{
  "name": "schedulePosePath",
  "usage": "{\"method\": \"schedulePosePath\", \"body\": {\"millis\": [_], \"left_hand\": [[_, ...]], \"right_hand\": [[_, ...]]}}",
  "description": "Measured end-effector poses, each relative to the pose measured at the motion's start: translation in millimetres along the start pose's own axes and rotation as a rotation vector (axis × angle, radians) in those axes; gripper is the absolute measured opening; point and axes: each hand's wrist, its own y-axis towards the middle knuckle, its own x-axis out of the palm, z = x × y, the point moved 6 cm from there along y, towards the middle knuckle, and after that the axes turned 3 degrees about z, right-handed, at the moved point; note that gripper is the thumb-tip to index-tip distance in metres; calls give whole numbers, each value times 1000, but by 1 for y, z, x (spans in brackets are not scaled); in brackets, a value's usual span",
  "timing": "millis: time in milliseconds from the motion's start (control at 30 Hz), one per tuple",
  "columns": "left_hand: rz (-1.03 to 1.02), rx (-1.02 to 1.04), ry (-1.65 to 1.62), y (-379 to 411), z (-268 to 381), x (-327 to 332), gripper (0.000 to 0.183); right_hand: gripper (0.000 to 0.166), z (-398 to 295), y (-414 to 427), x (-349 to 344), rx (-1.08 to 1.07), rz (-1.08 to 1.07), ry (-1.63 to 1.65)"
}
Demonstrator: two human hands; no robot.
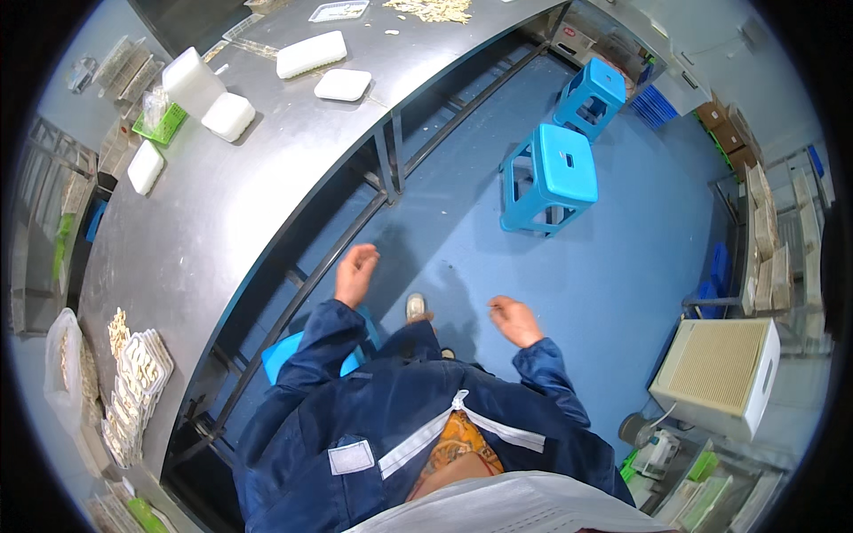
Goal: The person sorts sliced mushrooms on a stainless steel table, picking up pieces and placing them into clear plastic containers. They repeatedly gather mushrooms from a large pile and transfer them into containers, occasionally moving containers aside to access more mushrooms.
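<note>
My left hand [356, 274] is raised over the blue floor [460, 266], beside the curved-looking edge of a stainless steel table [220, 193]. Its fingers are loosely bent, the thumb a little apart, and it holds nothing that I can see. Over the floor on the other side of my body hangs my right hand [516, 321], relaxed and half curled, with nothing visible in it. Neither hand touches anything. White plastic trays [312, 53] lie on the table, one of them a small white tray [343, 85] near its edge.
Two blue plastic stools [566, 163] stand ahead; another blue stool [283, 353] is partly under the table. Stacked trays of pale slices [143, 366] sit by a clear bag [63, 366]. A green basket [163, 123] adjoins white tray stacks. At right is a beige-grilled appliance [713, 373].
</note>
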Motion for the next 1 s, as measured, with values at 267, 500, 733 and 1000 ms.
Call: {"method": "schedulePosePath", "body": {"millis": [267,500,733,1000], "left_hand": [[110,85,-61,227,37,11,27],[130,80,-9,438,55,25,32],[387,169,402,599,43,23,28],[446,25,512,719,32,49,41]], "right_hand": [[26,17,161,-63,-2,-86,-50],[26,-19,317,-134,-21,-20,-23],[23,-15,465,-177,-112,15,90],[28,-2,711,-269,-90,-3,428]]}}
